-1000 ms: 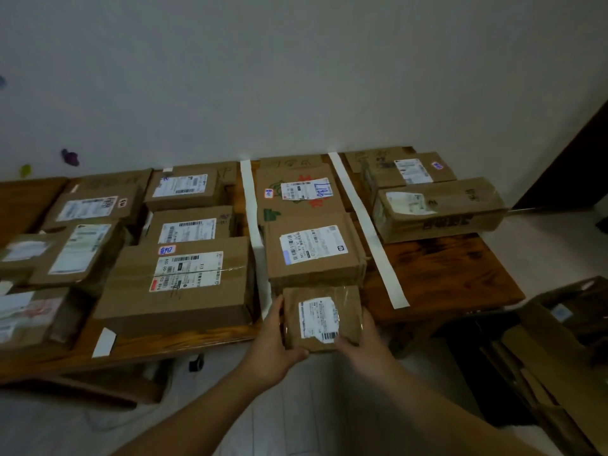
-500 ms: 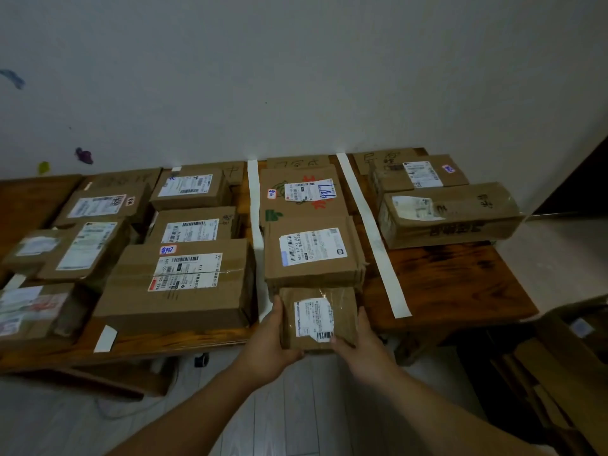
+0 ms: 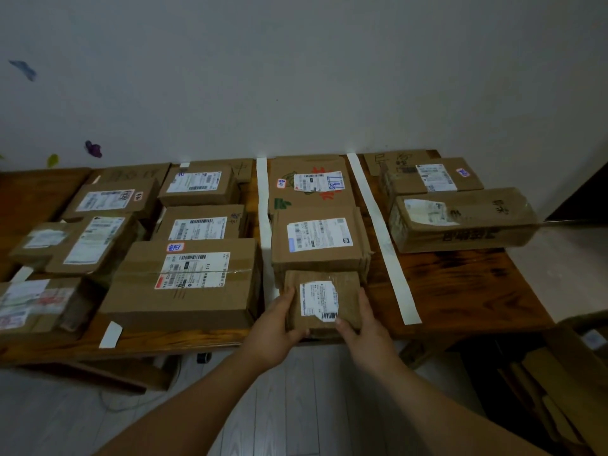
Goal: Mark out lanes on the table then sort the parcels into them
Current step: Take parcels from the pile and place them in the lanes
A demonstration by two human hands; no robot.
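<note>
Parcels are mostly sorted already, so the tape-marking step looks done and we're in the sorting part. Small brown parcel [image 3: 324, 299] sits at the near edge of the table [image 3: 460, 291], in the middle lane between two white tape strips [image 3: 383, 238], butted right up against the labelled box [image 3: 320, 243] behind it. Left hand [image 3: 274, 327] and right hand [image 3: 363, 327] each have their grip clamped on a side of it. Next move, I'd guess: nudge it square, let go. Watch the front edge, it could tip off. Lane on the right holds two boxes, with bare wood in front; the left lanes are packed.
</note>
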